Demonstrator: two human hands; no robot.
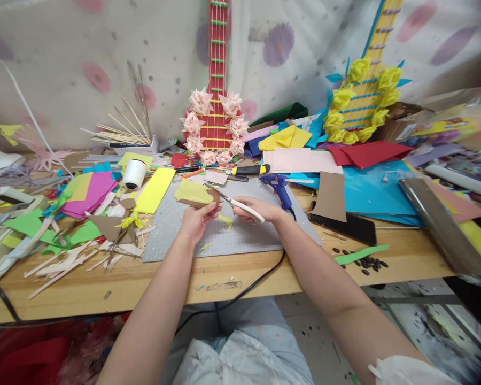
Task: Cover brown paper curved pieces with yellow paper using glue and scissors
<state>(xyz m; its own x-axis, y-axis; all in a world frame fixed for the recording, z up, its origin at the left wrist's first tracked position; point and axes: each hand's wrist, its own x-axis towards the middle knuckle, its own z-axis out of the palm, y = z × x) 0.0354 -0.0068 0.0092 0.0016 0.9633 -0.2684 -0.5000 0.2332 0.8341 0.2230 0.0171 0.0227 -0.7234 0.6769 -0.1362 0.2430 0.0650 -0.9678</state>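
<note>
My left hand (196,220) pinches a small piece of brown cardboard faced with yellow paper (196,193) and holds it up over a grey cutting mat (248,235). My right hand (258,208) is closed round the white handles of a pair of scissors (234,202). The scissor blades point left and reach the right edge of the yellow piece. A small yellow offcut (225,220) lies on the mat under the hands.
A blue glue gun (278,187) lies just beyond my right hand, its black cord trailing off the table's front edge (232,291). Coloured paper sheets, scraps, a white roll (134,174) and sticks crowd the wooden table. Two paper guitars (216,107) lean against the back wall.
</note>
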